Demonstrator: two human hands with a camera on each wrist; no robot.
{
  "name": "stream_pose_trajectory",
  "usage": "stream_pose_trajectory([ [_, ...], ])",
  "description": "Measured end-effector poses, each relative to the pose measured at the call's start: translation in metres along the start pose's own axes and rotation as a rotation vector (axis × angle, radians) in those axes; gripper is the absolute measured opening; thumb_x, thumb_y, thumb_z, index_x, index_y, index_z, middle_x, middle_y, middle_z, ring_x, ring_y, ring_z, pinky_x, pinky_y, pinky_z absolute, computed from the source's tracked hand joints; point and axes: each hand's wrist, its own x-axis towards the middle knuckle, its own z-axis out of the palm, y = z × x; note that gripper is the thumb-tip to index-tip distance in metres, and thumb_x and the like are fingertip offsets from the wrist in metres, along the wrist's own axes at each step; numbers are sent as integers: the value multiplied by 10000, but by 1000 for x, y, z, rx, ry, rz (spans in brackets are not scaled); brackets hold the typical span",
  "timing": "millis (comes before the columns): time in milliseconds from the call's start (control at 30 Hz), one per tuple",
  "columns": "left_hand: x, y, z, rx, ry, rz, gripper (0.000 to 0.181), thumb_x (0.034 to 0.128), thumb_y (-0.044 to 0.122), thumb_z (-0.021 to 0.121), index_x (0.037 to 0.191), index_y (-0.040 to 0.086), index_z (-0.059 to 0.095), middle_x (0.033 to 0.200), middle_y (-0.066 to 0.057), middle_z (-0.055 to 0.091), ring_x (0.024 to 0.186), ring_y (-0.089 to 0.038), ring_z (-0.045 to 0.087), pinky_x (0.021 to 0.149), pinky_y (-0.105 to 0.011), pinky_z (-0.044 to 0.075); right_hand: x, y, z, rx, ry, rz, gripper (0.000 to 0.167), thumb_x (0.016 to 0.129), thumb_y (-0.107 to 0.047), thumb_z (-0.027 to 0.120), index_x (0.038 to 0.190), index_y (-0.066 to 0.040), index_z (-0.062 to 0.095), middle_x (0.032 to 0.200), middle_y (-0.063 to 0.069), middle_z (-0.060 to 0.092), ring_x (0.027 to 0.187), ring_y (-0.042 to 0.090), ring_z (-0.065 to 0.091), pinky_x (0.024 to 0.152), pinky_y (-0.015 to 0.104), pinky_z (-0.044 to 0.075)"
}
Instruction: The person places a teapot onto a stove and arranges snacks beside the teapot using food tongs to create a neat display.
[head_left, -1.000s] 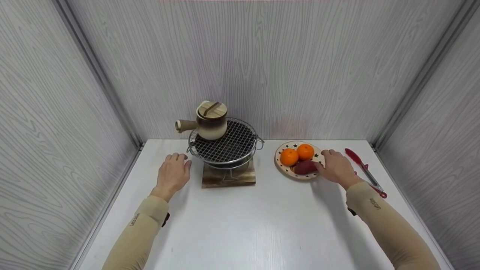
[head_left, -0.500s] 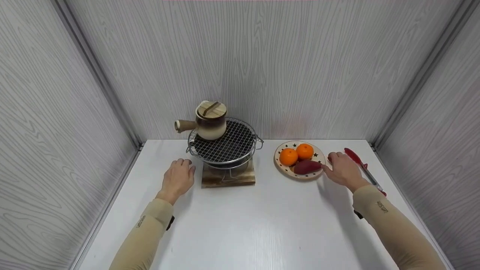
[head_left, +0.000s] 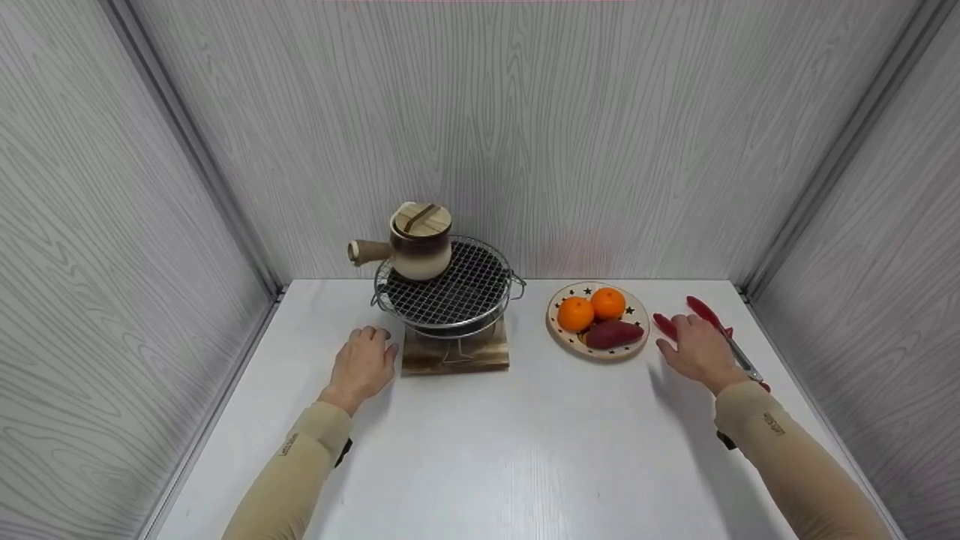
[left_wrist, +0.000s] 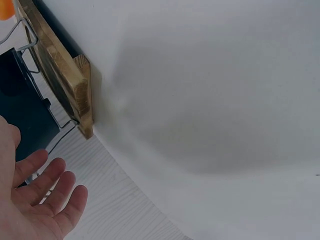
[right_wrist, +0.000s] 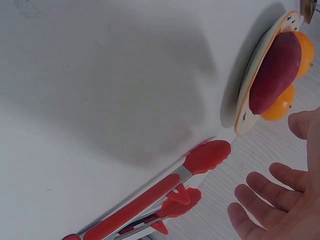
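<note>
My right hand [head_left: 701, 349] hovers over a pair of red-tipped tongs, its fingers relaxed and holding nothing. In the right wrist view the nearer tongs [right_wrist: 135, 205] lie on the table, with the second tongs [right_wrist: 172, 206] alongside. Left of that hand is a star-patterned plate [head_left: 559, 335] carrying a dark red sweet potato [head_left: 615, 334] and two oranges [head_left: 576, 314]. My left hand [head_left: 361, 367], fingers loosely bent and nothing in them, is held over the table just left of the round grill's wooden base [head_left: 457, 361].
A wire-mesh grill [head_left: 465, 292] stands on the wooden base. On its back left sits a brown-and-cream pot [head_left: 420, 255] with a wooden lid [head_left: 424, 220]; its handle [head_left: 369, 252] juts left past the rim. Grey wood-grain walls [head_left: 510, 135] enclose the white table [head_left: 510, 450].
My right hand has moved right, away from the plate and sweet potato, to above the tongs. The left hand has shifted slightly right and nearer to me.
</note>
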Motion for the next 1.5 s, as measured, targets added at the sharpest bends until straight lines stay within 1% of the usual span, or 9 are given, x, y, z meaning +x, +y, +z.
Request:
stream_pose_trajectory([
  [300,0,5,11,9,-3,22,327,1127,255,639,1257,-33,722,1210,-244,735,1127,-425,679,963,-574,628,-8,14,3,-33,12,56,644,1094,-333,622,1475,176,524,1409,431,612,1324,622,607,1143,756,515],
  [500,-2,10,18,30,9,52,307,1113,249,672,1221,-35,712,1169,-249,720,1097,-411,672,941,-571,625,-14,20,2,0,19,94,641,1098,-329,606,1463,190,512,1426,452,585,1338,649,581,1130,776,511],
  [733,-2,18,29,48,7,68,391,1102,278,689,1242,-87,702,1173,-278,715,1098,-428,676,933,-592,628,-18,32,7,1,16,126,611,1102,-338,598,1416,182,526,1365,431,602,1306,636,576,1072,766,536],
  [933,-2,24,38,44,-2,75,406,1100,295,694,1239,-87,694,1181,-276,706,1101,-423,660,935,-590,626,-19,39,10,20,19,152,558,1095,-331,606,1354,160,552,1347,413,601,1252,599,575,1039,756,540],
  [1067,-4,27,43,54,-19,98,402,1098,311,697,1212,-75,695,1164,-263,698,1081,-405,644,911,-575,624,-19,43,12,32,23,168,557,1092,-334,628,1345,155,552,1332,408,599,1220,587,577,1015,750,543],
  [1200,-5,31,45,70,-32,123,378,1088,328,706,1187,-36,698,1146,-238,698,1071,-394,636,894,-563,619,-20,48,12,30,53,165,576,1076,-341,641,1325,172,555,1319,439,593,1206,624,581,968,765,548],
  [1333,-5,34,48,55,-21,149,333,1074,321,716,1155,-1,692,1113,-218,692,1050,-397,631,893,-569,607,-21,54,11,18,63,168,599,1076,-357,629,1316,187,561,1343,470,577,1226,657,567,969,782,540],
  [1367,-1,23,63,50,6,175,353,1087,360,693,1159,15,692,1112,-205,691,1054,-382,631,902,-546,607,-21,56,11,16,64,171,598,1078,-360,627,1305,189,563,1332,473,579,1218,658,569,962,781,541],
  [1500,-2,23,70,1,14,203,338,1074,338,719,1171,15,693,1113,-202,692,1064,-386,641,947,-562,601,-25,64,13,27,77,183,603,1075,-374,643,1257,197,564,1249,469,592,1168,654,579,920,772,542],
])
